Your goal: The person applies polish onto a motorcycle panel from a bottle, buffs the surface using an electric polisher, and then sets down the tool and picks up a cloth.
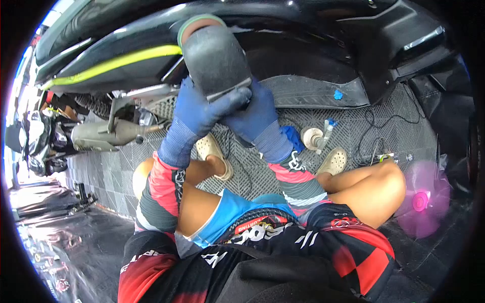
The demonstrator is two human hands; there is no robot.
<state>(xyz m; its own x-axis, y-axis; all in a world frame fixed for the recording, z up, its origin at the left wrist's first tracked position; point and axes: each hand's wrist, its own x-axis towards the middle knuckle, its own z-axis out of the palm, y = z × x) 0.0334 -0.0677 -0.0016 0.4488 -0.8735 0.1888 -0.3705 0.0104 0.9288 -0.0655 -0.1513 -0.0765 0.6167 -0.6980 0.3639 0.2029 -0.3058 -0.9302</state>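
Observation:
Both hands wear dark blue gloves and are wrapped round a black power polisher point(214, 60), its rounded head pointing away from me. My left hand point(194, 108) grips it from the left and my right hand point(252, 113) from the right, the fingers meeting near its lower end. A round pad with a green and reddish edge point(203, 22) shows at the tool's far end, against or very near the glossy black body panel point(283, 15) of a motorbike. Left of the tool, a yellow-green stripe point(116, 63) runs along the panel. The tool hides the pad's contact area.
An exhaust point(106, 135) lies at left. Right of my hands on the patterned floor mat point(237, 171) are a blue cloth point(291, 137), a round pale container point(311, 137) and cables point(371, 131). A pink fan point(420, 201) stands by my right knee. A blue scrap point(338, 94) rests on the footboard.

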